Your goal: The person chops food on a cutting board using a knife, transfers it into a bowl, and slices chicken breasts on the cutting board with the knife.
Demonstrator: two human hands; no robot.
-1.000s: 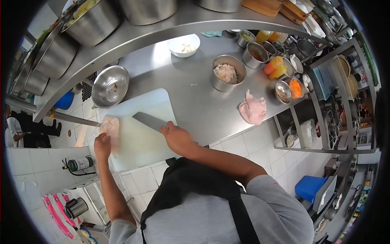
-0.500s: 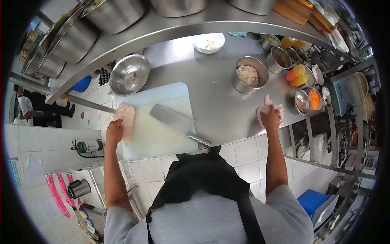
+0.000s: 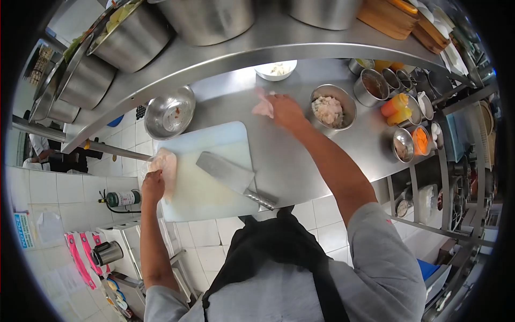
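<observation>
My left hand (image 3: 153, 185) is closed on a pale pink piece of raw meat (image 3: 168, 162), which lies along the left edge of the white cutting board (image 3: 214, 139). What looks like clear plastic shows at the meat's outer side. On the board a cleaver (image 3: 225, 170) lies flat, its metal handle pointing toward my body. Out over the steel counter (image 3: 292, 161), my right hand (image 3: 287, 110) grips a pink cloth (image 3: 264, 105), slightly blurred. Just right of that hand stands a steel pot (image 3: 333, 107) holding pale chopped meat.
A steel bowl (image 3: 170, 112) sits behind the board. At the back is a white bowl (image 3: 276, 70) with pale pieces. Squeeze bottles (image 3: 396, 110) and several small containers crowd the right end. An overhead shelf (image 3: 257, 52) carries large pots. Another person is partly visible at far left.
My right hand has carried the pink cloth from the counter's right front to its back middle, left of the pot. My left hand stays on the meat. The view has shifted slightly.
</observation>
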